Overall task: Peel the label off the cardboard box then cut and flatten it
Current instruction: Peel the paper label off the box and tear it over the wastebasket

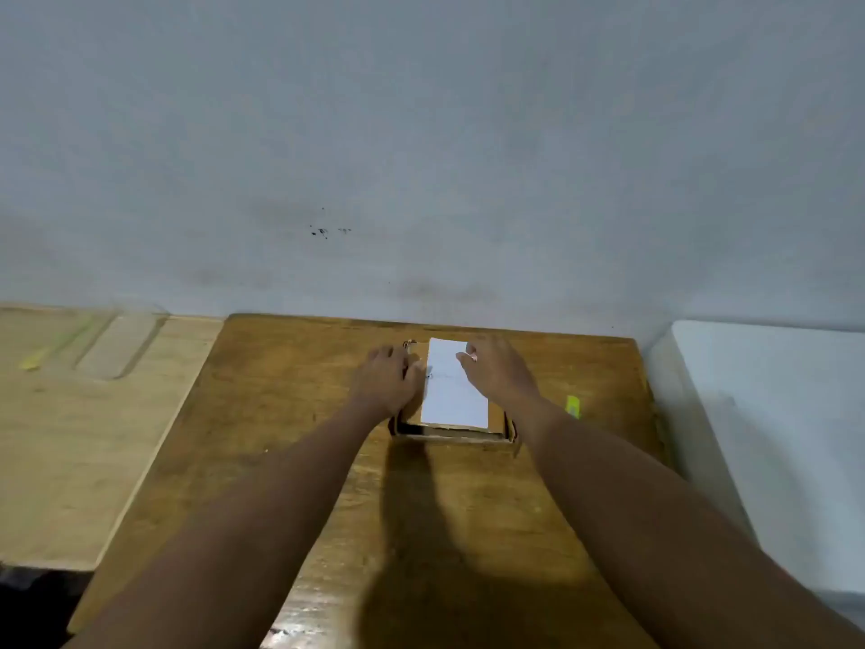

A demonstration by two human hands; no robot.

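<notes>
Two hands on cardboard box; left hand pressed on left side, bracing; right hand fingertips at label far corner, pinch uncertain; box likely light, stiff; label thin, tearable; lift from corner.

The scene is dim and flat, with a bluish-grey cast on the plain painted wall. Light from behind the person throws a broad dark shadow over the near brown wooden worktop. The whole frame is soft, edges bend from wide-angle distortion, and the white paper label glares slightly.
</notes>
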